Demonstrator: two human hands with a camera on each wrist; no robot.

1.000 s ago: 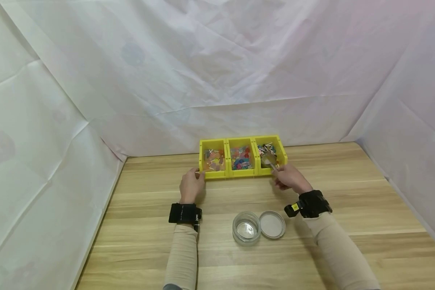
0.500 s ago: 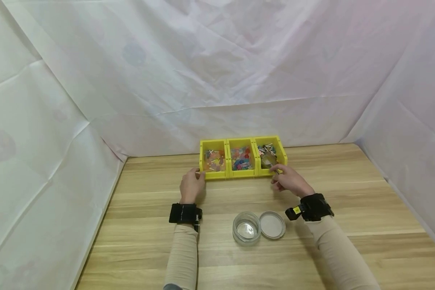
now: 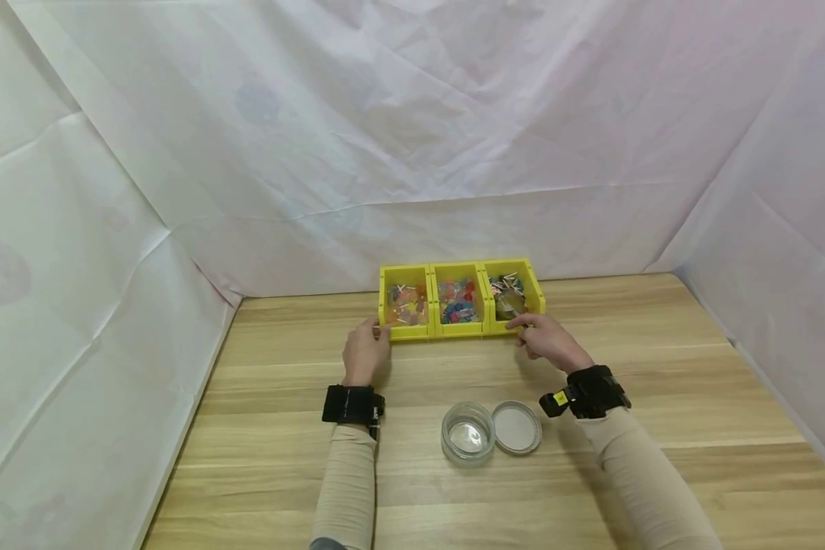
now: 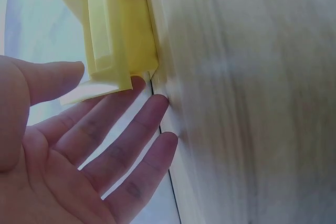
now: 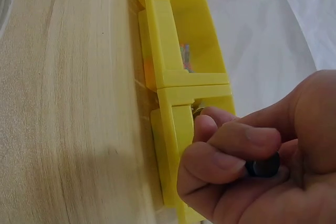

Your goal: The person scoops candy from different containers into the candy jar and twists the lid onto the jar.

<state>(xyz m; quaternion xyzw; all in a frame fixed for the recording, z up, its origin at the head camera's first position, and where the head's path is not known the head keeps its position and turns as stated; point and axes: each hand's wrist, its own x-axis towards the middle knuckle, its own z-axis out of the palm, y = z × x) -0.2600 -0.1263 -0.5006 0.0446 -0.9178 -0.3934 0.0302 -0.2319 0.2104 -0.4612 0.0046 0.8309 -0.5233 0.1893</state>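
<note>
My left hand (image 3: 366, 353) rests at the front left corner of the row of yellow bins (image 3: 409, 333), fingers fairly straight. In the left wrist view, its thumb and index fingertip lie either side of the bin's edge (image 4: 116, 30). My right hand (image 3: 548, 340) grips the dark handle (image 5: 265, 165) of what looks like a spoon at the right bin. The spoon's round bowl (image 3: 506, 304) lies among small dark and pink pieces with white sticks (image 3: 510, 281). Curled fingers hide most of the handle.
Orange and yellow pieces (image 3: 407, 302) fill the left bin; blue and red ones (image 3: 457, 305) lie in the middle bin. Nearer the person, a clear open jar (image 3: 467, 434) stands beside a round lid (image 3: 517, 428) on the wooden table. White cloth (image 3: 412, 153) surrounds the back and sides.
My right hand has shifted its grip on the spoon handle, the index finger now stretched over the right bin's front edge. The left hand stays at its corner.
</note>
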